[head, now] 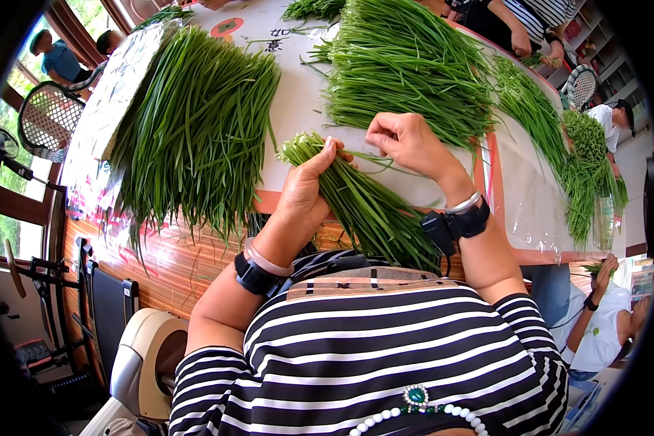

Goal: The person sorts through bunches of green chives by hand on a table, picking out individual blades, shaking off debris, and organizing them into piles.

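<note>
My left hand (308, 185) is closed around a bunch of garlic chives (368, 199). The pale cut ends poke out above the thumb, and the green leaves hang down to the right against my striped top. Just right of these ends, my right hand (400, 139) is raised with its fingers curled and the thumb close to the forefinger. Whether a stalk is pinched there cannot be made out. A few loose blades stick out of the bunch below that hand. Beyond it lies a large pile of chives (403, 71) on the table.
Another chive heap (196, 125) lies at the left beside silver foil sheeting (120, 82). The white table (300, 98) has an orange border. More chives (528, 103) lie along its right side. Several people handle greens around it, including a person in white (605, 321).
</note>
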A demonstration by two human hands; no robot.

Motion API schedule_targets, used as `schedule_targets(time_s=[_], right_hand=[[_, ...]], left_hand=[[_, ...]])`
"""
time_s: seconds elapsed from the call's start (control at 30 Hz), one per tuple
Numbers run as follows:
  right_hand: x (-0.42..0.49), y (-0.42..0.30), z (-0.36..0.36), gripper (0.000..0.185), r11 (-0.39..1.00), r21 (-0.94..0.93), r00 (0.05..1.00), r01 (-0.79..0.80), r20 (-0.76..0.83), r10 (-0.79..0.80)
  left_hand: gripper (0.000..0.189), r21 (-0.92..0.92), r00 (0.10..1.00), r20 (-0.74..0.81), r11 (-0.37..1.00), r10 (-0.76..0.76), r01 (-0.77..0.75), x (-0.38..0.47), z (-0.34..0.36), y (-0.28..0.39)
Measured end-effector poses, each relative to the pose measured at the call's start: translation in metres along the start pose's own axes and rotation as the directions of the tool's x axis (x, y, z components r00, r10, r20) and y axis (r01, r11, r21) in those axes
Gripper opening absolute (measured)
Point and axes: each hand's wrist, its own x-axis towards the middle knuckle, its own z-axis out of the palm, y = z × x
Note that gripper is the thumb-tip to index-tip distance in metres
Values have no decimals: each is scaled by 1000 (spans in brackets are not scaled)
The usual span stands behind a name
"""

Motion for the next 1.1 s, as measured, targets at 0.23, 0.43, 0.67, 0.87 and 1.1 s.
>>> schedule_targets(time_s=[0.23, 0.43, 0.67, 0.87, 1.1], right_hand=[[15, 20, 17, 11, 867, -498, 980, -35, -189, -68], [17, 19, 17, 8, 875, -484, 965, -21, -238, -108], [15, 33, 16, 9, 872, -489, 961, 5, -240, -140], [12, 21, 15, 8, 833, -554, 965, -5, -220, -141], [7, 15, 3, 7, 961, -273, 954, 38, -275, -116]], left_hand=[[26, 17, 998, 42, 999, -42, 41, -5, 7, 3], [26, -41, 984, 180, 999, 18, -10, 8, -9, -2], [27, -26, 994, 100, 999, 33, -30, 5, -1, -2], [28, -23, 992, 114, 999, 47, -45, 7, -3, -4], [25, -32, 996, 48, 997, 75, -74, 3, 3, -3]])
